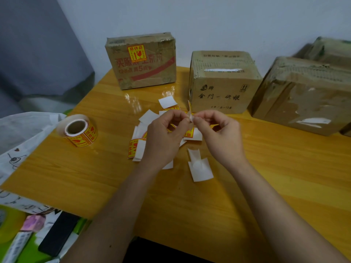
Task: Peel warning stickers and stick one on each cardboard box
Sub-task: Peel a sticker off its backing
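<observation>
One head-worn camera looks forward and down, close over the table (228, 196).

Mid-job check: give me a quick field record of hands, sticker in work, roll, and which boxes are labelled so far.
left hand: pinches the sticker
right hand: pinches the same sticker
sticker: held above the table, between both hands
roll: on the table, left of the hands
left box: yellow-red label on its front
middle box: no label visible
right box: no label visible
backing scraps: strewn under the hands
</observation>
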